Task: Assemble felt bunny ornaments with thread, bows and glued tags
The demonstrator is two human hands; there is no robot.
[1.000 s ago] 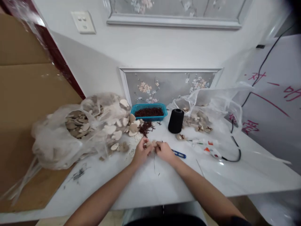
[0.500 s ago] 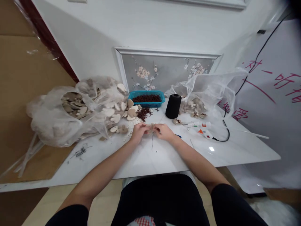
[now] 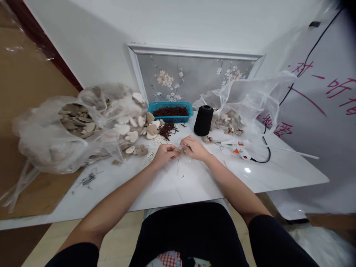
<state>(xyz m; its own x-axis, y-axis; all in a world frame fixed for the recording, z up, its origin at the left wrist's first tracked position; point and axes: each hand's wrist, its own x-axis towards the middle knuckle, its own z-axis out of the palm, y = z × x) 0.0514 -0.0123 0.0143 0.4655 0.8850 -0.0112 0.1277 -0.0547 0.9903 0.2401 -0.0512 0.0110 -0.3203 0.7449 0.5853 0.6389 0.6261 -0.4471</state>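
Note:
My left hand [image 3: 164,155] pinches a small beige piece [image 3: 179,151] at the middle of the white table [image 3: 167,189]. Close on its right, my right hand [image 3: 194,148] is closed round a small dark tool [image 3: 188,147], whose tip is at the piece. A thin dark thread [image 3: 178,167] hangs from the piece toward me. Just beyond my hands lie a heap of dark brown bows [image 3: 167,131] and small white bits [image 3: 158,140]. Behind them is a blue basket [image 3: 150,108] of more brown bows, with a black thread cone [image 3: 203,120] to its right.
Plastic bags of beige felt-like pieces [image 3: 52,137] fill the left. Another bag [image 3: 239,100] stands at the back right, beside finished-looking pieces with bows [image 3: 233,131]. A glue gun [image 3: 241,152] with a black cord lies at the right. Thread scraps [image 3: 89,178] lie front left.
My right hand has taken hold of the dark tool, which lay beside it on the table before. The camera view has shifted slightly.

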